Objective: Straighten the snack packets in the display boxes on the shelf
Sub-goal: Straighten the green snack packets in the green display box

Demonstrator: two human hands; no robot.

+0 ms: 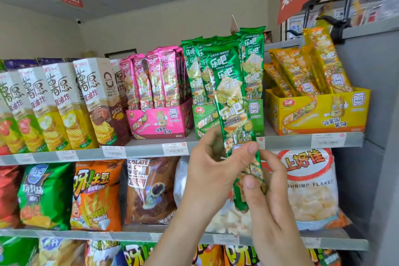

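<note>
Here left hand (212, 170) and right hand (269, 196) pinch the green packet (232, 101) low, out before the green box (205, 121).

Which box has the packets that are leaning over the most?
The yellow box at the right end: its packets slant sideways, while those in the pink box and green box stand nearly upright.

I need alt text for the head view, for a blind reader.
The left hand and right hand hold a green snack packet by its lower end, in front of the green display box on a shop shelf. A pink display box and a yellow display box flank it.
</note>
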